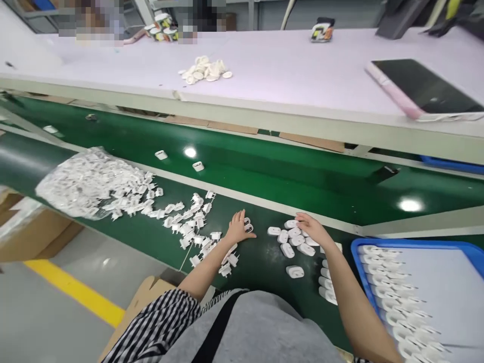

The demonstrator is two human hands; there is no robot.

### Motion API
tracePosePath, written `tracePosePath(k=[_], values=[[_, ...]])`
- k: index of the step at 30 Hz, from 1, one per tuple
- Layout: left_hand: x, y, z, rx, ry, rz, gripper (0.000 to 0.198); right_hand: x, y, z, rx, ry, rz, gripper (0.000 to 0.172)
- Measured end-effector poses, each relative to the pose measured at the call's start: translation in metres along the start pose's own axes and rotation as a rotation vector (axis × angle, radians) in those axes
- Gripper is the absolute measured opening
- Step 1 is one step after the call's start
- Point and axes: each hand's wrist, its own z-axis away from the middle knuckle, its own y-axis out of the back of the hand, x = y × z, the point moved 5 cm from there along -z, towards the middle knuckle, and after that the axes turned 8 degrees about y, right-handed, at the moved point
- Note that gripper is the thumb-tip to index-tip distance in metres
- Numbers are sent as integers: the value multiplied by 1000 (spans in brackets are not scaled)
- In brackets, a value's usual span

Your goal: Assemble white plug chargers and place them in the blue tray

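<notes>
My left hand (237, 229) is over the green work surface, thumb spread away from stretched fingers. Two or so white oval plastic housings (248, 225) lie between its thumb and fingers. Left of it, many white two-pin plug parts (196, 222) are scattered toward a clear plastic bag (75, 184) full of such parts. My right hand (312, 229) reaches over the far edge of a cluster of white oval housings (297, 240), fingers extended, tips by a housing (291, 224). One housing (295, 272) lies apart, nearer my body.
A blue tray (355, 247) at right holds a row of white plug pieces (397, 302). Beyond is a green conveyor belt (242, 169) with stray white pieces (198, 166). The raised shelf carries a phone (427, 85) and a white pile (204, 69). Cardboard boxes (41, 227) stand left.
</notes>
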Motion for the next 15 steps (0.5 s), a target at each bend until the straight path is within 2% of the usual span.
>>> tracePosePath(k=[3, 5, 8, 10, 13, 15], values=[[-34, 32, 5, 102, 130, -18, 46, -13, -19, 14, 76, 53, 19, 34], [-60, 41, 10, 38, 214, -52, 37, -20, -43, 25, 54, 73, 19, 32], [-87, 36, 20, -118, 235, -126, 43, -30, -101, 40, -170, 93, 63, 29], [-95, 28, 24, -137, 231, -175, 46, -36, -143, 45, -318, 126, 148, 32], [-100, 20, 25, -112, 247, -140, 40, -43, -192, 40, -377, 199, 273, 42], [-102, 17, 25, -114, 256, -30, 34, -45, -211, 31, -384, 231, 307, 42]])
